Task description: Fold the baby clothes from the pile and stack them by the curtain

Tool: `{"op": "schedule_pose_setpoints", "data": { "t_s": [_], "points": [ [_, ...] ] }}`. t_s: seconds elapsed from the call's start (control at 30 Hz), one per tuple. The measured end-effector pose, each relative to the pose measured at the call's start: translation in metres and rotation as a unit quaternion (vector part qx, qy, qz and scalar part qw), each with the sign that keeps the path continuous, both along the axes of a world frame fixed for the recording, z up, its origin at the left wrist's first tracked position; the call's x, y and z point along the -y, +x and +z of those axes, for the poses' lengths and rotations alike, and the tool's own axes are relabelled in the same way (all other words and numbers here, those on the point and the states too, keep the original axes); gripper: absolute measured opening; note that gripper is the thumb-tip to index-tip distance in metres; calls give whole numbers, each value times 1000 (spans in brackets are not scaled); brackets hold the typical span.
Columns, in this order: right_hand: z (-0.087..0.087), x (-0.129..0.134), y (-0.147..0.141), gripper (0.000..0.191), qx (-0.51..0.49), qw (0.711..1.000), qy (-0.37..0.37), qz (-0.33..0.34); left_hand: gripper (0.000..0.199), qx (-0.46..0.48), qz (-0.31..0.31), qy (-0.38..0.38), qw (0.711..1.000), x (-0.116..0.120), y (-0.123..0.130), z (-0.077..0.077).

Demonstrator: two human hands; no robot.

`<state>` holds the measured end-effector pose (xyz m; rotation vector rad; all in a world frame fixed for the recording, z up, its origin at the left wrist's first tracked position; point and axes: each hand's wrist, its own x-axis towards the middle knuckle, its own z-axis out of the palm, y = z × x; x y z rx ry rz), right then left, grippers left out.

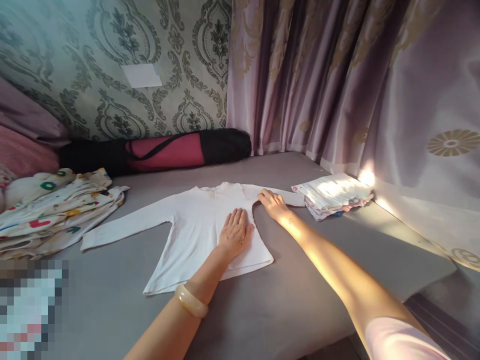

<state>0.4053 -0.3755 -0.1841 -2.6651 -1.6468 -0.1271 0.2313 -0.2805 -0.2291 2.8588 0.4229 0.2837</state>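
Note:
A white long-sleeved shirt point(195, 220) lies spread out on the grey bed sheet point(300, 290), its collar toward the wall and both sleeves stretched sideways. My left hand point(236, 232) rests flat on the right half of the shirt's body, fingers extended; a pale bangle point(191, 301) circles that wrist. At the shirt's right armpit, my right hand point(272, 204) has its fingers bent and pinched on the base of the sleeve. The end of that right sleeve reaches the edge of a folded pile of clothes point(333, 192).
Rumpled patterned clothes point(56, 215) lie at the left, close to the left sleeve. A long black and red bag point(165, 152) runs along the papered wall. Purple curtains point(300, 75) hang at the right. A blurred patch covers the lower left corner.

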Motion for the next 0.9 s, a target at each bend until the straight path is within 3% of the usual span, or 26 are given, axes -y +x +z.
{"op": "schedule_pose_setpoints", "data": {
  "t_s": [0.33,0.47,0.6,0.77,0.9],
  "points": [
    [-15,2,5,38,-1,999,40,-24,64,-7,-57,37,998,5,-5,10],
    [-2,-2,4,40,-35,998,3,-51,61,-27,-73,34,996,10,-5,12],
    [15,-17,-17,37,-23,996,-18,-87,55,-41,-57,0,998,24,-6,17],
    [2,-39,-54,44,-102,994,21,39,53,-33,-39,-56,997,62,-28,21],
    [-19,-33,-70,60,-139,988,-16,72,68,-41,-109,-101,988,91,-68,26]
  ]
}}
